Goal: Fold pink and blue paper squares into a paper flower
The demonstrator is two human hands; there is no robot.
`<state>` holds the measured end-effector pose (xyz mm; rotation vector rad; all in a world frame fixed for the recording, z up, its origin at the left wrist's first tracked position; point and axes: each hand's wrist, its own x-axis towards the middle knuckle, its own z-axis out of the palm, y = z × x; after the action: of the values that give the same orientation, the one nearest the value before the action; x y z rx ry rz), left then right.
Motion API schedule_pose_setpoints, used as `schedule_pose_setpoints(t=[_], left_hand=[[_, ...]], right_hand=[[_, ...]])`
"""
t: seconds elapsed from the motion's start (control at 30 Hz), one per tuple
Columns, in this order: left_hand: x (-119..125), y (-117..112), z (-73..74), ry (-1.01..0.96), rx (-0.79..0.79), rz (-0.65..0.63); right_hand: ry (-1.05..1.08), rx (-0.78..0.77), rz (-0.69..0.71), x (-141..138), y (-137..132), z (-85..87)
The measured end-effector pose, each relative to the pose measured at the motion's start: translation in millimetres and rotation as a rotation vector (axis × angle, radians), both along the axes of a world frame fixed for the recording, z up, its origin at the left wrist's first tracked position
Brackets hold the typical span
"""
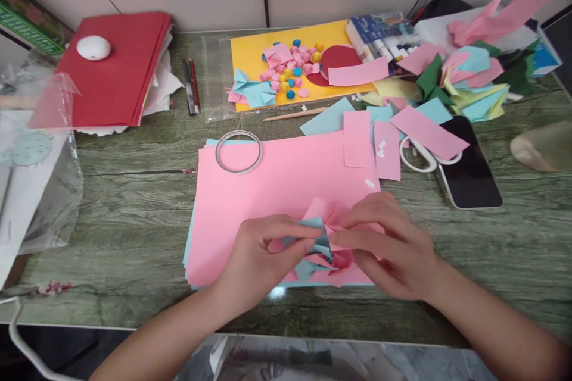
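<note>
Plainly, the left hand and right hand have fingers clamped on folded pink-and-blue paper.

matt folded-paper piece, smooth paper sheets, shiny metal ring, glossy phone screen

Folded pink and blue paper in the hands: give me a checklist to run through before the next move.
1. Left hand pinching the blue folded paper: ok.
2. Right hand holding the pink folded paper: ok.
3. Folded work over the pink sheets: ok.
4. Ring clear of both hands: ok, it lies at the sheets' far left corner.
5. Scissors uncovered: not ok, a pink strip lies across them.
6. Pieces firmly joined: cannot tell, fingers hide part of the folds.
</note>
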<state>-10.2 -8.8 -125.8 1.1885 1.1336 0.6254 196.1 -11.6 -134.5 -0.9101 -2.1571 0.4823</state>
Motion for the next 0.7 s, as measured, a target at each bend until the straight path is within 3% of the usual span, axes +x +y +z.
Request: schedule_pose_setpoints(t=[0.17, 0.4, 0.53, 0.7], left_hand=[[1, 2, -0.4, -0.044, 0.035, 0.041], [3, 2, -0.2, -0.005, 0.082, 0.069], [5, 0, -0.8, 0.010, 0.125, 0.081], [6, -3, -1.0, 0.017, 0.153, 0.063]], right_hand=[[0.056, -0.084, -0.074, -3, -6, 9.0], [-0.195, 0.194, -0.204, -15, -19, 6.6], [-0.210, 0.219, -0.315, -21, -22, 5.3], [-0.189, 0.225, -0.322, -22, -23, 5.5]])
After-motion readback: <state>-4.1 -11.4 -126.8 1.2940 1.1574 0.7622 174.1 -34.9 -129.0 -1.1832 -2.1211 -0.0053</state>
